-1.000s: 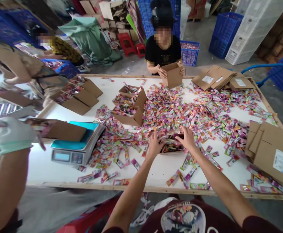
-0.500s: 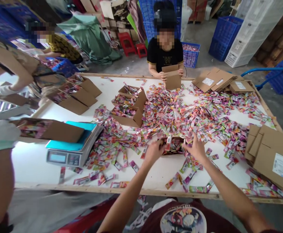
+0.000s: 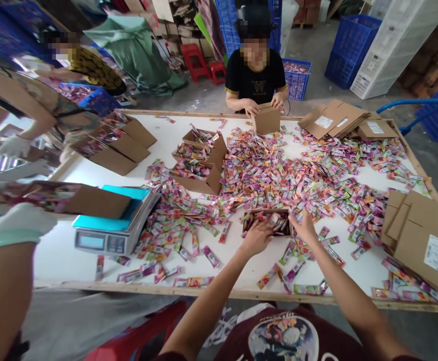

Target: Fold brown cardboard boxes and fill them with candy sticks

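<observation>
In front of me on the table stands a small cardboard box (image 3: pixel 267 235) filled with colourful stick sachets. My left hand (image 3: pixel 257 237) lies over the left part of its opening, fingers stretched out on the sachets inside. At the box's right end is my right hand (image 3: pixel 304 226), thumb and fingers apart, the thumb close to the box wall; whether it touches is unclear. A large heap of loose sachets (image 3: pixel 267 170) spreads behind the box and to both sides.
Filled boxes (image 3: pixel 198 175) stand left of the heap. A scale (image 3: pixel 102 240) bears a tilted filled box (image 3: pixel 96 201), beside a co-worker's gloved hand (image 3: pixel 19 225). Flattened cartons (image 3: pixel 418 230) lie at right. Across the table another person holds a carton (image 3: pixel 267 120).
My left hand has moved from the box's left end onto the sachets inside, and a sachet standing up there now lies lower. The person opposite has folded the carton's flap down.
</observation>
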Demonstrator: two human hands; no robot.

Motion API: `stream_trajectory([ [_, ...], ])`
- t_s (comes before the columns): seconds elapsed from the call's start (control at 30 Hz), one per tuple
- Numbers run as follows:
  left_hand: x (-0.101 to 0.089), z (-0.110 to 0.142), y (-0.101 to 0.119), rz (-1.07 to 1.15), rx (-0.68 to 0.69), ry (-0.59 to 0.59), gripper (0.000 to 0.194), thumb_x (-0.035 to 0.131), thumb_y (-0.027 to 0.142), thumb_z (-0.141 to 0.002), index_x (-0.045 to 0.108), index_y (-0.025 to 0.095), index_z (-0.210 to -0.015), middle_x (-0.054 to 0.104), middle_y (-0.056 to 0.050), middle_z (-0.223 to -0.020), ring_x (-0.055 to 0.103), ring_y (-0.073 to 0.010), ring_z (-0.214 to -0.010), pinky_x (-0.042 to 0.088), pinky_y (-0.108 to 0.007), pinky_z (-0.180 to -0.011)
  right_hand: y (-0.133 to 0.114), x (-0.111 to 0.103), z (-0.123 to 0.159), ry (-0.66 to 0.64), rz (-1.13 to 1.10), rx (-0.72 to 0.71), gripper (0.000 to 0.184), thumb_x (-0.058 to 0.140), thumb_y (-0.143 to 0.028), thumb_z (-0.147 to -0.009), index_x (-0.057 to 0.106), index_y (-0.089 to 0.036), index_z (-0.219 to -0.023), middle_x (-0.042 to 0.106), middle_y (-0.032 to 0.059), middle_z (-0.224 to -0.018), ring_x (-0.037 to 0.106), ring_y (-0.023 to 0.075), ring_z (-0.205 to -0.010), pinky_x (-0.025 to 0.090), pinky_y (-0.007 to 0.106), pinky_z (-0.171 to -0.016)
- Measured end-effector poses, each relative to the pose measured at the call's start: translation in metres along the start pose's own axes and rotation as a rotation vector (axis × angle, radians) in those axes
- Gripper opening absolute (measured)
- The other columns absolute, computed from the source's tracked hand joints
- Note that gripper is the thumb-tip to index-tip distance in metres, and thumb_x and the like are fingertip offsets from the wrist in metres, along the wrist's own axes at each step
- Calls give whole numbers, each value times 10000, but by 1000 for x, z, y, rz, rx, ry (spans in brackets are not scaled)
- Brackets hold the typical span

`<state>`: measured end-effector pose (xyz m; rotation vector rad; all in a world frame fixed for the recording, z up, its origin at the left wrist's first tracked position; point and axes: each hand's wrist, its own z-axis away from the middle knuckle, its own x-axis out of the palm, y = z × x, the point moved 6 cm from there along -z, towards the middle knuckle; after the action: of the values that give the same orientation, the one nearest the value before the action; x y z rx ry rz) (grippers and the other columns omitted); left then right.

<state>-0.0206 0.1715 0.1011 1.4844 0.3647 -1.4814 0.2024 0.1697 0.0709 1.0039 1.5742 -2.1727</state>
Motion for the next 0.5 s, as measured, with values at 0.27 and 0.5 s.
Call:
stream_trajectory([
  [0.27,-34,14,-61,440,-394,242,351,569,435,-961,721,202,-1176,760,-124,-1223,691,-284,-1182,537,-395,-1025,11,60,10,-464,92,231,356,544,-432,-980,739,-134,-995,755,181,-897,744,313,-904,537,380,-820],
  [0.5,-28,127,-121,683,-916,120,194,551,340,-889,654,176,-867,738,-93,-823,750,-250,-762,624,-341,-637,-46,86,33,-570,-47,53,363,652,-549,-935,762,-203,-943,755,94,-825,750,271,-832,563,339,-760],
])
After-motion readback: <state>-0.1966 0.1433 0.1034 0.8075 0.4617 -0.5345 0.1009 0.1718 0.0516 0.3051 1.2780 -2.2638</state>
